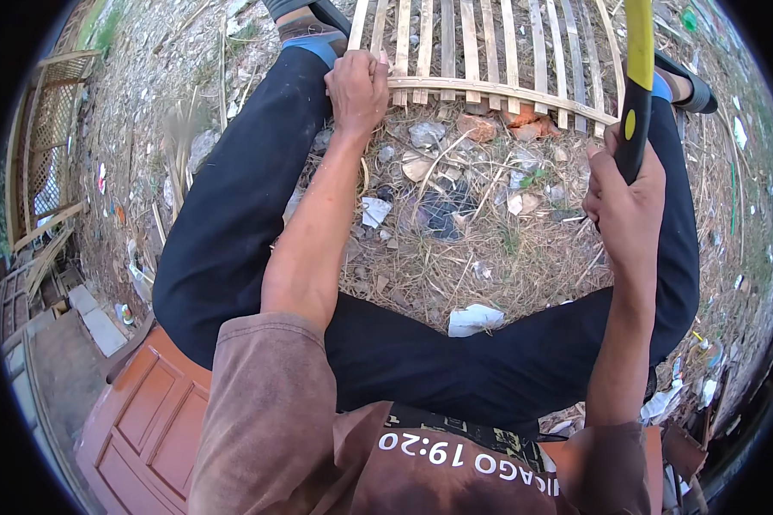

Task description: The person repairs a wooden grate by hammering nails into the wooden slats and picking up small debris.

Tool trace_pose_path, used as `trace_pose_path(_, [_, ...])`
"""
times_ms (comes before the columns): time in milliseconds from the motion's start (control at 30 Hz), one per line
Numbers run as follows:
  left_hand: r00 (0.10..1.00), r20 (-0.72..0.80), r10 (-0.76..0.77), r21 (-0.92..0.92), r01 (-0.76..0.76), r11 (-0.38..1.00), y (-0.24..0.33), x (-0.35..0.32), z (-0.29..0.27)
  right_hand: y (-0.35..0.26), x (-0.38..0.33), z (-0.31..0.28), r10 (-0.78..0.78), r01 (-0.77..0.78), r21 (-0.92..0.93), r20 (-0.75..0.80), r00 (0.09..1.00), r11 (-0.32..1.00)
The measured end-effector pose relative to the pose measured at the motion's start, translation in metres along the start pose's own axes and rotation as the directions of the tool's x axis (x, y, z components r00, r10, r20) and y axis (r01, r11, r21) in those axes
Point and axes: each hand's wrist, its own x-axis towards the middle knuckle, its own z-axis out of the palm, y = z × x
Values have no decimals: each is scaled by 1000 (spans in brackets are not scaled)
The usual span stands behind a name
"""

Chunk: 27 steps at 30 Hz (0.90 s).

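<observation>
A panel of thin, pale bamboo or wooden slats (471, 47) lies between my feet, with a crosswise strip (507, 88) along its near end. My left hand (357, 90) is closed at the left end of that strip; whether a small piece is also pinched there is hidden. In my right hand (629, 193) is a yellow-and-black tool handle (639, 81), held upright beside my right knee. Its upper end runs out of the picture, so the tool's head is not visible.
Dry straw, stones and litter cover the ground (507, 240), with broken orange bricks (481, 127) under the panel's near edge. A reddish-brown panelled board (150, 412) is beneath me at lower left. Lattice panels (56, 137) stand at far left.
</observation>
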Motion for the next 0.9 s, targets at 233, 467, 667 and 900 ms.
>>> trace_pose_path(233, [922, -41, -385, -307, 355, 883, 16, 0, 10, 123, -15, -9, 73, -77, -532, -28, 997, 843])
trace_pose_path(467, [845, -211, -491, -339, 408, 848, 2, -42, -26, 117, -4, 3, 153, -132, -289, 53, 987, 948])
trace_pose_path(667, [797, -82, -598, -278, 558, 782, 10, -50, -32, 117, -17, 3, 226, -216, -160, 46, 973, 963])
trace_pose_path(900, [814, -120, -569, -286, 520, 805, 9, -49, -16, 127, -34, 3, 312, -300, -165, 47, 949, 939])
